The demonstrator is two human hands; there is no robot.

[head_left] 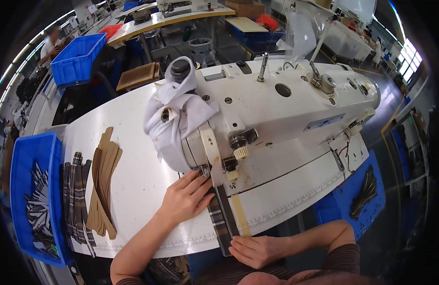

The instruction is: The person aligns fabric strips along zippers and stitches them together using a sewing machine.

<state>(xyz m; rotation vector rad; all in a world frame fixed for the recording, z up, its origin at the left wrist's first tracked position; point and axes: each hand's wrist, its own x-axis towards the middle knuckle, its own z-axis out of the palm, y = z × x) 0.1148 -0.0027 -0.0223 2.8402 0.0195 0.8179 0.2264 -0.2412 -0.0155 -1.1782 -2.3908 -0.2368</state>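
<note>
My left hand (185,198) lies on the white sewing machine table with its fingers stretched toward the presser foot (203,170), thumb apart beside a plaid fabric strip (219,223). The fingertips are partly hidden under the machine head. Alongside the plaid strip, a dark grey strip (223,216) runs from the machine down to the table's front edge. My right hand (255,250) pinches the near end of this dark grey strip at that edge. The white sewing machine (276,114) has a white cloth (174,126) wrapped round its head end.
Brown strips (104,190) and plaid strips (77,199) lie on the left of the table. A blue bin (57,190) beside them holds many pieces. At the right, a blue tray (331,209) holds a dark bundle (364,194). A printed ruler (290,202) follows the front edge.
</note>
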